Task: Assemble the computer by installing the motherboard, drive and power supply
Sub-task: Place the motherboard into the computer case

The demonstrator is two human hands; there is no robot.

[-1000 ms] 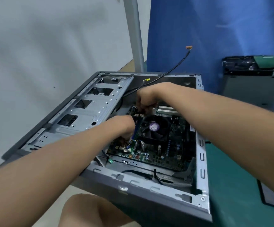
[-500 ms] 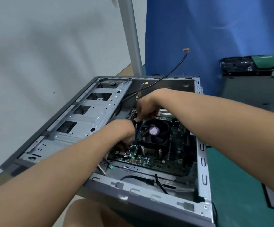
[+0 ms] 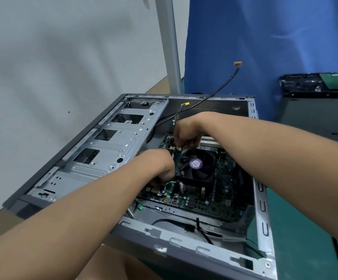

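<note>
Case (image 3: 184,249) lies on its side, open, on green mat (image 3: 305,229). Motherboard (image 3: 226,178) sits inside, fan (image 3: 196,164) on it, drive cage (image 3: 113,146) to the left. Both hands inside. Right hand (image 3: 186,134) has its fingers curled, pinching the far end of a thin stick (image 3: 177,160) on edge just left of the fan. Left hand (image 3: 158,166) is at the near end, fingers curled under; can't tell its grip. Black cable (image 3: 220,89) arcs up from the case.

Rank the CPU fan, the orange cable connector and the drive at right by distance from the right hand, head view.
1. CPU fan: just below the right hand, inside the case.
2. Orange connector: cable end up in the air, behind the case.
3. Drive: far right, outside the case.
</note>
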